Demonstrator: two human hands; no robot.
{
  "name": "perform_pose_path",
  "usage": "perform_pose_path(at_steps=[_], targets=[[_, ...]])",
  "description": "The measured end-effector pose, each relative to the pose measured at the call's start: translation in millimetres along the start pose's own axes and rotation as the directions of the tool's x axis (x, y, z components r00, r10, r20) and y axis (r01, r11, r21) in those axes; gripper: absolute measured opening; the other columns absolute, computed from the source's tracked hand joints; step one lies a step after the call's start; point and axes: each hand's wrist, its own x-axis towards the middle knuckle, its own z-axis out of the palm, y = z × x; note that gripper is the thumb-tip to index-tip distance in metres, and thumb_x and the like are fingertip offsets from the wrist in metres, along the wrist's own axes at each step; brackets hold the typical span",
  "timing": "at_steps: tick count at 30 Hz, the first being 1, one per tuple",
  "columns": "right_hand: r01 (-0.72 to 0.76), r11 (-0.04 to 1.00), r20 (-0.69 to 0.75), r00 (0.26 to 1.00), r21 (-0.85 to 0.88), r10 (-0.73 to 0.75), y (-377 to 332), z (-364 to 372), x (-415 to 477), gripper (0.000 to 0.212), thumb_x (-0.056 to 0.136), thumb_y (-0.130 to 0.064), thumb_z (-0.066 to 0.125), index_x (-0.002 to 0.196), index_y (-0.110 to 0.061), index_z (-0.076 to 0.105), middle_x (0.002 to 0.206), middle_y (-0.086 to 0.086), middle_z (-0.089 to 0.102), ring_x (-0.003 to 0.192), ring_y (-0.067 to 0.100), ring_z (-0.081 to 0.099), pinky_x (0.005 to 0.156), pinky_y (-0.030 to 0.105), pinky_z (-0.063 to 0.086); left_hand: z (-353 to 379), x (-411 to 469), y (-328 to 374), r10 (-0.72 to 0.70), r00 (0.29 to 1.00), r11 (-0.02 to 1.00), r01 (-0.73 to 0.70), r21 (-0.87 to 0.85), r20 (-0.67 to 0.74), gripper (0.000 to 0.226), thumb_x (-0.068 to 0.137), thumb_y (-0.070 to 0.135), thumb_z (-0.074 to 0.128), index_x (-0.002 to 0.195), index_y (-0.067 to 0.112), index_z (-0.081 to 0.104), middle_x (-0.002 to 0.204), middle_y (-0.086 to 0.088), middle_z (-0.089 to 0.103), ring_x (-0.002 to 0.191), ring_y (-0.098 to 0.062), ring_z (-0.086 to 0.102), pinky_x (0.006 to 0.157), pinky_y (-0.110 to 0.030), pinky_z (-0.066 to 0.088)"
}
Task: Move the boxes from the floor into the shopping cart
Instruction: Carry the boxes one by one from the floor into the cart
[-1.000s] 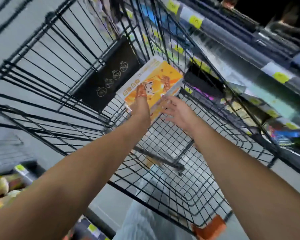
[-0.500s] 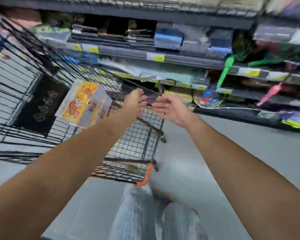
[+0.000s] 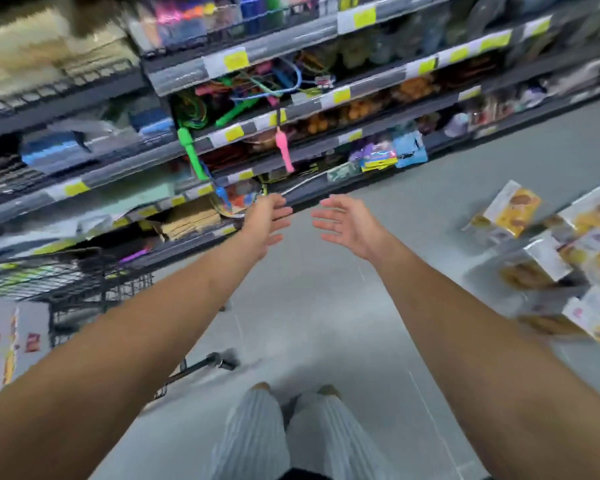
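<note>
Both hands, left [image 3: 269, 221] and right [image 3: 343, 223], now empty and spread after dropping a box in the shopping cart [image 3: 66, 282], swing toward the floor boxes [image 3: 568, 258] right of them.

Smooth grey floor [image 3: 326, 306] with a dull sheen. Black metal wire on the shopping cart [image 3: 94, 289]. Glossy printed cardboard on the boxes [image 3: 513, 211], white and yellow, blurred. Dark metal shelves [image 3: 174, 77] with matt yellow paper price tags [image 3: 234, 133]. Shiny green and pink plastic handles [image 3: 284, 152]. Pale ribbed cloth trousers [image 3: 257, 431].
</note>
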Motion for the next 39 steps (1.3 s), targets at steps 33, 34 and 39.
perform_pose_path(at_steps=[33,34,39], targets=[[0.401,0.729,-0.742,0.635,0.555,0.215,-75.6,-631.2,-139.5,0.016,0.096,-0.028,0.047,0.103,-0.018,0.057,0.094,0.004,0.066,0.078,0.018,0.061,0.064,0.03,0.047,733.5,47.1,27.9,-0.292,0.746,0.615,-0.332,0.715,0.598,0.074,0.088,0.052,0.054,0.15,0.024,0.024,0.154,0.002,0.03,0.137,-0.025,0.036,0.102,-0.045,0.036],[0.4,0.727,-0.746,0.626,0.557,0.227,-74.0,-648.7,-143.8,0.018,0.097,-0.028,0.047,0.108,-0.017,0.056,0.093,0.004,0.065,0.077,0.017,0.061,0.064,0.03,0.047,751.0,44.6,25.1,-0.3,0.74,0.604,-0.341,0.72,0.602,0.075,0.089,0.051,0.054,0.151,0.024,0.022,0.155,0.002,0.027,0.138,-0.025,0.034,0.103,-0.045,0.035],[0.353,0.735,-0.74,0.606,0.579,0.292,-65.8,-756.2,-164.0,0.024,0.095,-0.03,0.047,0.113,-0.016,0.056,0.098,0.003,0.063,0.08,0.015,0.059,0.064,0.029,0.045,849.8,39.2,0.3,-0.315,0.729,0.55,-0.382,0.743,0.608,0.07,0.091,0.048,0.054,0.149,0.022,0.026,0.153,0.003,0.032,0.138,-0.023,0.035,0.109,-0.04,0.032]])
